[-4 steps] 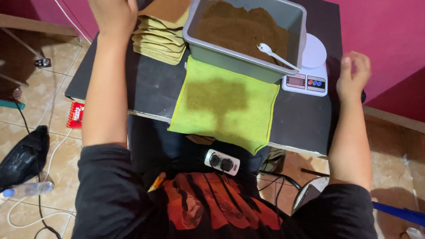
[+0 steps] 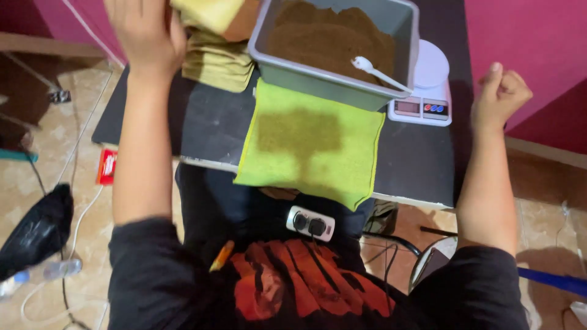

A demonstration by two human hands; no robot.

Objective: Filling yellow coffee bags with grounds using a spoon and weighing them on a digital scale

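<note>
Left grip (image 2: 145,33) grasping yellow pouch (image 2: 208,12) above pouch stack (image 2: 217,61); right grip (image 2: 500,91) clenched, empty.

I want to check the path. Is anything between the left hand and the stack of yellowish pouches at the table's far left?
Nothing visible stands between them. The left hand is already at the stack of pouches and seems to hold the top pouch. The grey tray of brown powder sits beside the stack, to its right.

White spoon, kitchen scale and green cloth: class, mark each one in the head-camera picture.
white spoon (image 2: 380,74), head view, on its handle.
kitchen scale (image 2: 431,64), head view, on its round white platform.
green cloth (image 2: 309,143), head view, on the darker stain at its middle.
</note>
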